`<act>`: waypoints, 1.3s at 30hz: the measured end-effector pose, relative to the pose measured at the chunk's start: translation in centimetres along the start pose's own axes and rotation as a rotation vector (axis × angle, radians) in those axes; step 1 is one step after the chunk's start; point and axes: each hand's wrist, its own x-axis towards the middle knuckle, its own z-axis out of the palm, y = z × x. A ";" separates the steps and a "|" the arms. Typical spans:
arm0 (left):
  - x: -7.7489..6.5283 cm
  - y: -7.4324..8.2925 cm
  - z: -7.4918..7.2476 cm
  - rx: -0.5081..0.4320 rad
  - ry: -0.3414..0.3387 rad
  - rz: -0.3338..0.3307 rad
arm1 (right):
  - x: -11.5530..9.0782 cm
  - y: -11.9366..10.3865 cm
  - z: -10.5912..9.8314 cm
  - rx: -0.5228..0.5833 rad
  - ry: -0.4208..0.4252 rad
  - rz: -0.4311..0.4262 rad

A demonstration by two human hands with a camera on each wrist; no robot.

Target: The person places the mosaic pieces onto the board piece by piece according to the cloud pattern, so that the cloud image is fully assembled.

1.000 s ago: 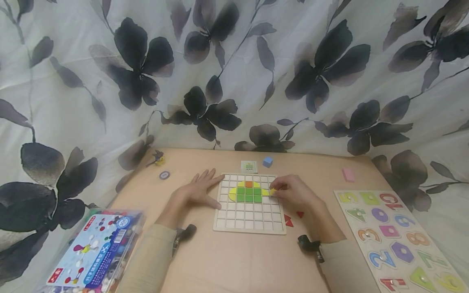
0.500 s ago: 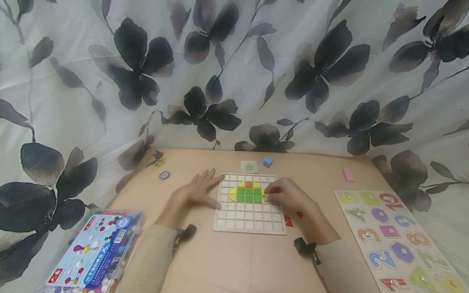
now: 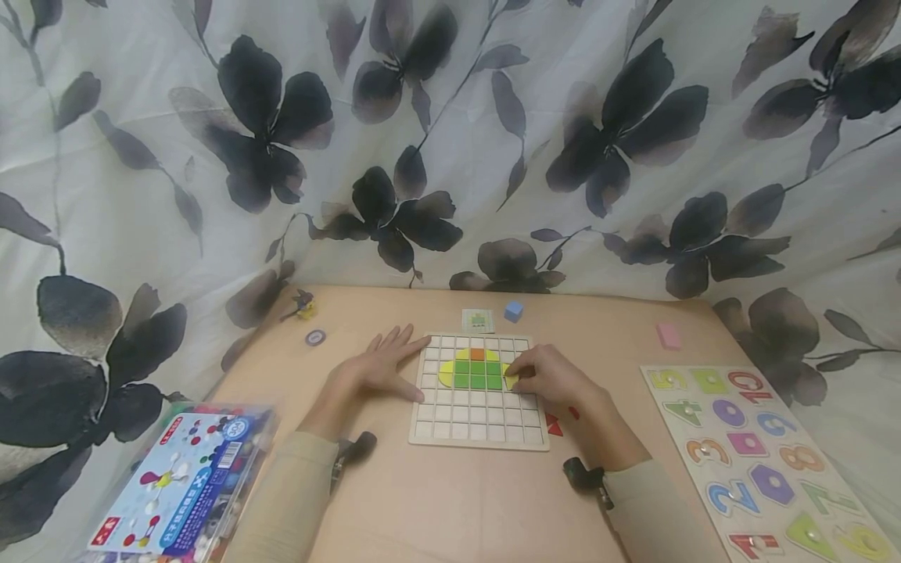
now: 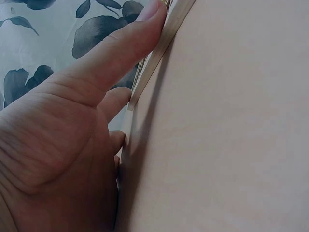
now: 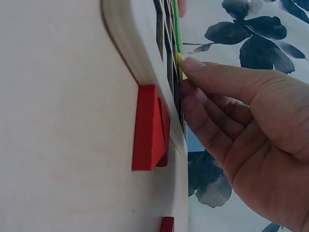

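Observation:
A wooden grid board (image 3: 479,422) lies on the table, with green blocks (image 3: 479,375), an orange block (image 3: 477,354) and yellow curved pieces (image 3: 446,375) set in its cells. At the board's left edge my left hand (image 3: 373,369) rests with spread fingers, its thumb (image 4: 130,41) and index finger touching the frame. My right hand (image 3: 552,377) pinches a small yellow piece (image 5: 181,60) between thumb and fingers, at the right end of the green rows. Those fingertips partly hide it. Beside the board's right edge sit several red triangular blocks (image 5: 147,128).
Behind the board are a small pattern card (image 3: 478,320) and a blue cube (image 3: 514,311). A pink block (image 3: 669,336) and a number puzzle board (image 3: 763,461) lie right. Left are a boxed molecule kit (image 3: 179,477), a round disc (image 3: 315,338) and a small figurine (image 3: 305,305).
My right hand has moved left over the board, carrying the yellow piece to the cell beside the green blocks, and has dipped slightly. The left hand has stayed put.

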 end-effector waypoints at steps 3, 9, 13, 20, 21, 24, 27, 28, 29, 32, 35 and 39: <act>0.0 -0.1 0.0 0.001 0.001 -0.002 | 0.1 0.2 0.0 -0.034 -0.007 -0.039; 0.1 -0.3 0.0 0.003 0.001 -0.001 | 0.2 0.1 0.2 -0.074 -0.013 -0.079; 0.1 -0.4 0.1 0.008 -0.001 -0.005 | 0.2 0.1 0.2 -0.075 -0.009 -0.072; 0.2 -0.4 0.1 0.006 0.003 0.008 | 0.2 0.2 0.4 -0.087 -0.006 -0.063; 0.2 -0.4 0.1 0.010 0.001 0.007 | 0.2 0.2 0.4 -0.089 -0.006 -0.063; 0.2 -0.4 0.1 0.014 0.007 0.017 | 0.2 0.2 0.4 -0.094 -0.004 -0.064; 0.2 -0.3 0.1 0.018 0.006 0.018 | 0.1 0.2 0.4 -0.097 0.000 -0.057; 0.2 -0.3 0.1 0.015 0.006 0.019 | 0.1 0.1 0.3 -0.096 0.001 -0.053; 0.1 -0.2 0.1 0.016 0.004 0.017 | 0.1 0.1 0.3 -0.095 0.001 -0.048; 0.1 -0.1 0.0 0.017 0.004 0.016 | 0.0 0.0 0.2 -0.084 -0.002 -0.034; 0.1 -0.1 0.0 0.017 0.005 0.013 | -0.3 -0.1 -0.2 -0.058 0.000 -0.012; 0.0 -0.2 -0.1 0.023 0.002 0.006 | -0.9 -0.2 -1.1 -0.014 0.020 0.029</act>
